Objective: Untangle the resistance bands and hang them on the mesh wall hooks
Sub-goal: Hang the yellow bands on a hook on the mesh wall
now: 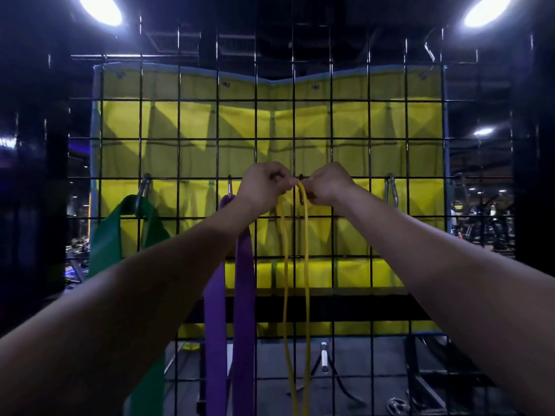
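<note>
Pinching the yellow band [295,250] at its top with both your left hand [264,183] and right hand [327,184], at the mesh [369,157] hook: it looks thin, light, limp; hold the loop's crown.

This is a gym. A black wire mesh wall [330,121] fills the middle of the frame, with green [105,235], purple [243,280] and yellow [306,265] resistance bands hanging from its hooks. Exercise machines [486,226] stand at the right edge, a barbell end [324,355] lies at lower centre, and round ceiling lights [100,7] glare in the upper corners.
</note>
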Demonstrator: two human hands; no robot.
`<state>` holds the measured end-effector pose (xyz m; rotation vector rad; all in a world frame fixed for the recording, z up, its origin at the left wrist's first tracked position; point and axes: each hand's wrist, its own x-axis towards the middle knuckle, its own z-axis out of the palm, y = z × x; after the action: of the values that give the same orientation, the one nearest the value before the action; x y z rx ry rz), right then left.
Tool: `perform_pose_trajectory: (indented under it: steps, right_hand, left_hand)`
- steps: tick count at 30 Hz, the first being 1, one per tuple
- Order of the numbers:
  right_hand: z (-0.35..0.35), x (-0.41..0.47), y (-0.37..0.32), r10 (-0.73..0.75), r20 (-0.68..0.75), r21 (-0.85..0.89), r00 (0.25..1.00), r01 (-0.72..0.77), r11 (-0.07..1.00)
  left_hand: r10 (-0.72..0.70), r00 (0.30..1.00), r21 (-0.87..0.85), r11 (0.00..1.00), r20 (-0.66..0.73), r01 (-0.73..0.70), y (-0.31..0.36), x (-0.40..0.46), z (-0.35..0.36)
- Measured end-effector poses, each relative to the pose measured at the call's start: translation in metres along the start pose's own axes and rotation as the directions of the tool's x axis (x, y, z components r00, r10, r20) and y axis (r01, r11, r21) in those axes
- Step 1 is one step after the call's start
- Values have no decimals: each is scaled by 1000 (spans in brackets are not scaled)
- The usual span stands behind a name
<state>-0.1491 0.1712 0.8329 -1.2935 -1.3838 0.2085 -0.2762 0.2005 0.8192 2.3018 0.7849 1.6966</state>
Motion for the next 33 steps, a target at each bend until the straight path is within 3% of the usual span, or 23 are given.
perform_pose_trajectory:
  steps: [7,16,23,33]
  right_hand:
    - [-6,2,-12,98,-59,-82,993,-102,991]
    - [-10,-8,-13,194,-18,244,981,-184,952]
    - [-11,-14,-17,238,-7,250,971,-229,941]
    - [-18,-9,-20,369,213,242,905,-415,877]
  left_hand:
    - [5,1000,-42,999,4,-5,3,5,2]
    - [-25,1000,-143,989,3,25,-1,7,9]
    - [-38,999,-158,987,17,40,-6,6,8]
    - [-48,997,-216,975,59,59,-3,7,6]
